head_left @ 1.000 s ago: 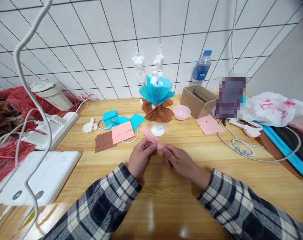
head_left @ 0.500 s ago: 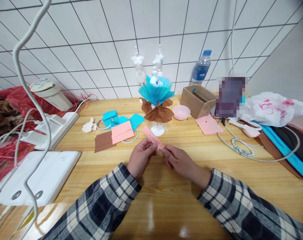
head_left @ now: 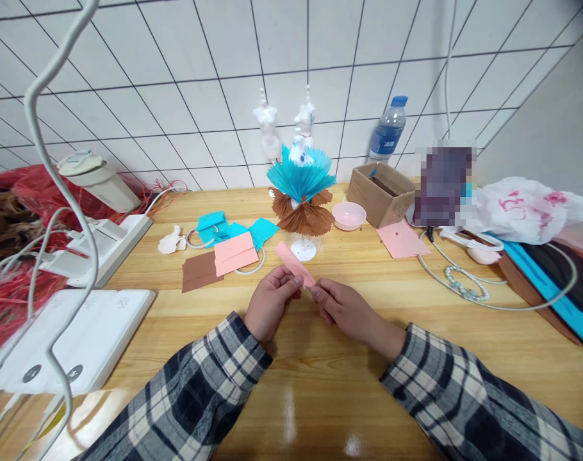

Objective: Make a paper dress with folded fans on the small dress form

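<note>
At the far left of the frame a white power strip and a flat white device lie on the wooden bench, with loose white cables hanging in front of them. Left of centre, a brown paper sheet, a folded pink sheet and some blue paper pieces lie together.

At the centre, the left hand is closed around the near end of a narrow folded pink paper strip, thumb and fingers pinching it just above the bench. The strip slants up and away to the left of the frame. The right hand meets it at the same near end, its fingertips pinched shut on the strip's tip, the two hands almost touching.

Behind the hands stands a small white mannequin stand wearing pleated blue and brown paper skirts. To its right are a pink bowl, a cardboard box, a water bottle, a flat pink sheet and, at the far right, a white plastic bag.
</note>
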`<move>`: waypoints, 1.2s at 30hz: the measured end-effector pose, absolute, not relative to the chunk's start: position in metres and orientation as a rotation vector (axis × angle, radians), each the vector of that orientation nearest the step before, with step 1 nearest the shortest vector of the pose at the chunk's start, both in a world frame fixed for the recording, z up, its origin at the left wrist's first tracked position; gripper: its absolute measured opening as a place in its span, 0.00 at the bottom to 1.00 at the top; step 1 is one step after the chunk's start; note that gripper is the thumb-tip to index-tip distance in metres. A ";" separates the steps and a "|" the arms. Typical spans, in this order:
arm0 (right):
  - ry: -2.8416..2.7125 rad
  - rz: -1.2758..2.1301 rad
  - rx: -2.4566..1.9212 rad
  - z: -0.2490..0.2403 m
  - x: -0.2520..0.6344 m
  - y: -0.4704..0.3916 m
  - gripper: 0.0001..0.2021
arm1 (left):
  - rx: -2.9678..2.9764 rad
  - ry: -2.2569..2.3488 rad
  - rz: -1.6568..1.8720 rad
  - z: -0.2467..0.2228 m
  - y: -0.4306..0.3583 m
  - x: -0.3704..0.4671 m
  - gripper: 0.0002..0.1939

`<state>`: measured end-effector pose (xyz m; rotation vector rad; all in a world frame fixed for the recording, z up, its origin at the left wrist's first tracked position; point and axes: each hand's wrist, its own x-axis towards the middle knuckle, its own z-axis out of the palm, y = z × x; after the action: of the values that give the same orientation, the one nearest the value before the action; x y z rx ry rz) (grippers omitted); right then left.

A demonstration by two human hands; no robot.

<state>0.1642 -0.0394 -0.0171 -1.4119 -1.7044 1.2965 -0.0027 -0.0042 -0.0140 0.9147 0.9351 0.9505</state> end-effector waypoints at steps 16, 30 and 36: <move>-1.669 1.235 -1.441 -0.021 0.163 -0.040 0.18 | 0.800 0.932 0.958 -0.012 -0.001 -0.005 0.12; -1.662 1.256 -1.434 -0.019 0.163 -0.041 0.18 | 0.836 0.948 0.917 -0.014 -0.001 -0.005 0.14; -1.663 1.240 -1.441 -0.019 0.163 -0.040 0.18 | 0.843 0.944 0.911 -0.013 -0.001 -0.004 0.15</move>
<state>0.1631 -0.0401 -0.0195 -1.4413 -1.6634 1.2403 -0.0043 -0.0012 -0.0133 0.8432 0.9437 0.9108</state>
